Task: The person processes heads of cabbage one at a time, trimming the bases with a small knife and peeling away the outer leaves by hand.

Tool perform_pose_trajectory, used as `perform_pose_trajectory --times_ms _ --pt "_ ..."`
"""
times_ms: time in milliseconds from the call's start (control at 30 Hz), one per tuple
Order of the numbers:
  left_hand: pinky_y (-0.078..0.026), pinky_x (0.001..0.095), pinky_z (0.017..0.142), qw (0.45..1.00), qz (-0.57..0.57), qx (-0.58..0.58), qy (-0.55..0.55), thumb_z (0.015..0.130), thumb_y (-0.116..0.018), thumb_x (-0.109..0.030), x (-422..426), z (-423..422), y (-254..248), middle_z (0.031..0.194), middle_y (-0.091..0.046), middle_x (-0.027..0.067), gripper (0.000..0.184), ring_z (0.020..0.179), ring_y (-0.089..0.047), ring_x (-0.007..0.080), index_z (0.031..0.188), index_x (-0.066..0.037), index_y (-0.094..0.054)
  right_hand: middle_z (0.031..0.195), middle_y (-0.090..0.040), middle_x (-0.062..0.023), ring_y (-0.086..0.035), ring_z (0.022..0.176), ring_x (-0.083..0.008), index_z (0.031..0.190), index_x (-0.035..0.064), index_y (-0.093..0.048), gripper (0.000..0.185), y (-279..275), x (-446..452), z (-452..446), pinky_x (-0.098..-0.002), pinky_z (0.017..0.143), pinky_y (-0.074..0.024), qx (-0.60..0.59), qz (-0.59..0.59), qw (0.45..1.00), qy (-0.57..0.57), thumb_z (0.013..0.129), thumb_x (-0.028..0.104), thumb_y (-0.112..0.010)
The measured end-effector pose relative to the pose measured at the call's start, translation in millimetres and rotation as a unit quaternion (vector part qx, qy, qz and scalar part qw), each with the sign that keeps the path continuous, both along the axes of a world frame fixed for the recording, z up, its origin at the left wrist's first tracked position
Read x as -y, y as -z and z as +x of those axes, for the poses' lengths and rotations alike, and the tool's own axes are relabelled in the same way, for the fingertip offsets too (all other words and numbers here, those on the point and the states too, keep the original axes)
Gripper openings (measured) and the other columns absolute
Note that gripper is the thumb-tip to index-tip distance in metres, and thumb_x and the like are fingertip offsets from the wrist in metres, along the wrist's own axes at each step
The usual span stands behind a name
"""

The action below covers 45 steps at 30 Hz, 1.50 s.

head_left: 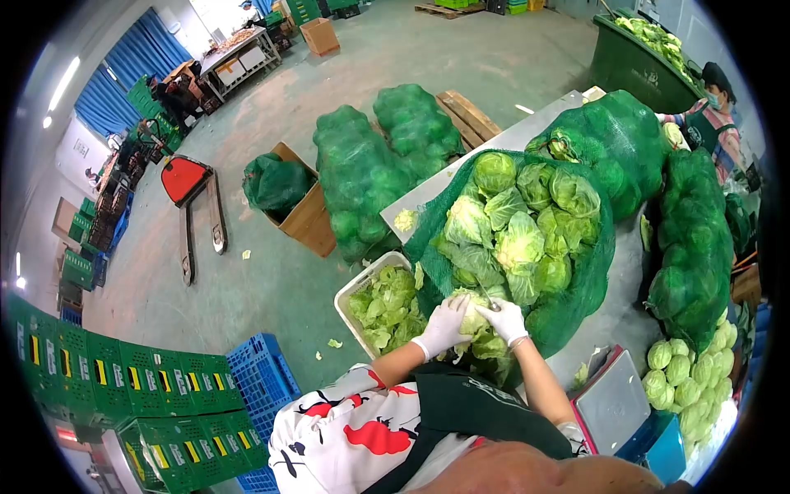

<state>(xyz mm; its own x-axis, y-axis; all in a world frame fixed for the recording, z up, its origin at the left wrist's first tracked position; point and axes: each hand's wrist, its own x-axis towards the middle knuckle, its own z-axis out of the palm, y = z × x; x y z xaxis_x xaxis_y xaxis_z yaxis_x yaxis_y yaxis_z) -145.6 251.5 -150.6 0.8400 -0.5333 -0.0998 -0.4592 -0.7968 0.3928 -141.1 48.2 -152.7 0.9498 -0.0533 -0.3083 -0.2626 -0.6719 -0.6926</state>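
My left hand (444, 327), in a white glove, is closed against the left side of a pale trimmed cabbage (471, 316). At the cabbage's right side my right hand (504, 319), also gloved, is closed round the handle of a small knife (487, 294), whose thin blade points up and away from me. Just beyond my hands, a pile of green cabbages (520, 240) fills an opened green net bag (594, 288) on the metal table. A white bin (343, 298) of loose outer leaves stands left of my left hand.
Full net bags (350, 177) stand on the floor beyond the bin, beside a cardboard box (309, 224). More bagged cabbages (695, 239) and trimmed cabbages (679, 370) lie at the right. A co-worker (717, 123) stands at the far right. Green crates (132, 379) are at the lower left.
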Motion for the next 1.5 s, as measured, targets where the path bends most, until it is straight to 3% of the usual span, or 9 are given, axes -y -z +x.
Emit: perform_pose_trajectory --times_ms 167,400,600,800,967,1033,1200,1367,1500 --pt "-0.037 0.0442 0.113 0.996 -0.083 -0.007 0.022 0.069 -0.084 -0.030 -24.4 -2.7 10.0 0.143 -0.043 0.0231 0.101 0.134 -0.039 0.0416 0.148 0.005 -0.031 0.080 -0.072 -0.0160 -0.071 0.078 -0.0325 0.119 0.0099 -0.069 0.068 2.1 -17.9 2.4 -0.0415 0.072 -0.0566 0.136 -0.139 0.980 -0.029 0.074 0.061 -0.074" --pt "-0.040 0.0451 0.111 0.988 -0.155 -0.006 0.005 0.068 -0.086 -0.028 -36.7 -17.7 19.3 0.144 -0.041 0.0242 0.101 0.135 -0.037 0.0422 0.148 0.000 -0.031 0.092 -0.073 -0.0172 -0.071 0.083 -0.0356 0.125 0.0143 -0.066 0.055 14.7 -19.1 1.3 -0.0461 0.075 -0.0564 0.023 -0.146 0.988 -0.054 0.079 0.045 -0.071" --pt "-0.043 0.0413 0.108 0.972 -0.223 -0.063 -0.044 0.063 -0.090 -0.029 -35.6 -7.5 24.5 0.137 -0.048 0.0250 0.100 0.129 -0.048 0.0407 0.143 -0.002 -0.037 0.072 -0.068 -0.0120 -0.065 0.059 -0.0322 0.112 0.0188 -0.069 0.026 72.7 -29.5 -18.7 -0.0466 0.053 -0.0492 0.186 -0.225 0.956 -0.028 0.089 0.030 -0.063" --pt "-0.044 0.0420 0.106 0.927 -0.309 -0.141 -0.159 0.057 -0.089 -0.019 -47.7 -15.6 24.5 0.130 -0.052 0.0215 0.099 0.123 -0.055 0.0338 0.140 -0.001 -0.037 0.086 -0.072 -0.0137 -0.070 0.077 -0.0336 0.115 0.0182 -0.069 0.031 51.8 -22.5 -6.3 -0.0455 0.067 -0.0538 0.110 -0.170 0.979 -0.010 0.088 0.012 -0.055" --pt "-0.043 0.0437 0.107 0.930 -0.292 -0.079 -0.207 0.056 -0.090 -0.021 -56.5 -7.9 -6.0 0.131 -0.050 0.0206 0.102 0.123 -0.052 0.0341 0.141 -0.002 -0.035 0.091 -0.073 -0.0115 -0.071 0.084 -0.0307 0.120 0.0103 -0.067 0.045 26.3 -24.9 -3.1 -0.0420 0.073 -0.0553 0.060 -0.132 0.989 -0.011 0.083 0.036 -0.069" --pt "-0.041 0.0440 0.107 0.930 -0.291 -0.064 -0.217 0.056 -0.090 -0.023 -55.0 -2.5 -7.3 0.131 -0.048 0.0205 0.102 0.123 -0.050 0.0355 0.140 -0.001 -0.035 0.099 -0.073 -0.0134 -0.071 0.091 -0.0306 0.131 0.0038 -0.060 0.080 -9.2 -29.3 -4.0 -0.0409 0.080 -0.0554 0.040 -0.062 0.997 0.003 0.075 0.059 -0.074" --pt "-0.040 0.0436 0.107 0.937 -0.267 -0.004 -0.225 0.058 -0.089 -0.021 -34.3 1.0 -4.4 0.130 -0.047 0.0223 0.101 0.123 -0.049 0.0376 0.140 0.001 -0.034 0.100 -0.071 -0.0199 -0.070 0.091 -0.0356 0.139 0.0002 -0.051 0.095 -46.9 -61.6 -27.2 -0.0407 0.086 -0.0550 0.065 0.016 0.998 -0.013 0.074 0.066 -0.071" --pt "-0.044 0.0413 0.105 0.887 -0.393 -0.094 -0.225 0.063 -0.090 -0.020 -32.7 6.8 1.6 0.133 -0.049 0.0188 0.098 0.122 -0.053 0.0315 0.140 0.001 -0.034 0.076 -0.069 -0.0162 -0.073 0.074 -0.0260 0.110 0.0022 -0.068 0.035 -66.7 -47.6 -31.3 -0.0340 0.069 -0.0561 -0.046 0.210 0.973 0.085 0.086 0.028 -0.067" --pt "-0.047 0.0375 0.104 0.776 -0.533 -0.264 -0.210 0.070 -0.087 -0.013 -39.6 9.0 -24.4 0.133 -0.054 0.0147 0.089 0.122 -0.055 0.0240 0.142 0.001 -0.035 0.071 -0.070 -0.0106 -0.066 0.058 -0.0143 0.110 0.0019 -0.068 0.025 -57.8 -44.6 -39.5 -0.0278 0.058 -0.0537 0.133 0.199 0.965 0.111 0.088 0.009 -0.060"
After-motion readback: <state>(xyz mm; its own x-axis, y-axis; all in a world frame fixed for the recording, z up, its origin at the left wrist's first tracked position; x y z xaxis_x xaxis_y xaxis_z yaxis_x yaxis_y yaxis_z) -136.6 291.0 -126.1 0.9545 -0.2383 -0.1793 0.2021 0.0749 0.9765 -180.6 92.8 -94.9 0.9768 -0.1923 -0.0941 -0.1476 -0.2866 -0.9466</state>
